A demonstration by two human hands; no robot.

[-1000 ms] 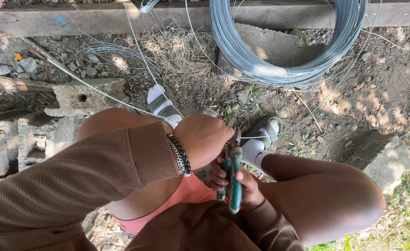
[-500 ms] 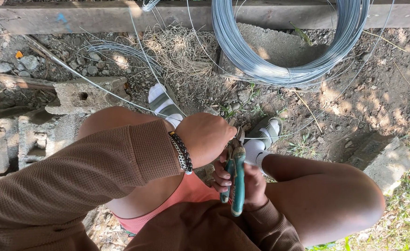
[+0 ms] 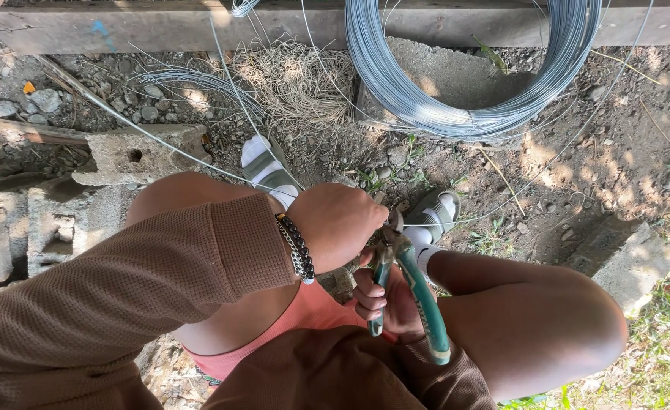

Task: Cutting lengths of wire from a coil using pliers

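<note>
1. Right hand (image 3: 384, 300) curls tight around teal-handled pliers (image 3: 411, 292), handles slightly spread.
2. Left hand (image 3: 338, 224) (beaded bracelet at the wrist) closes in a fist at the pliers' head, pinching thin wire (image 3: 198, 156).
3. Wire coil (image 3: 471, 83) lies ahead on dirt.

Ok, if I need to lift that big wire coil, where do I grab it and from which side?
Probably the bottom of the wire coil, where a tie bunches the strands into one thick band. Come from the near side, from above: its top runs out of view past the wooden beam. Both hands are busy: the right hand holds the pliers, the left hand sits closed over their head.
</note>
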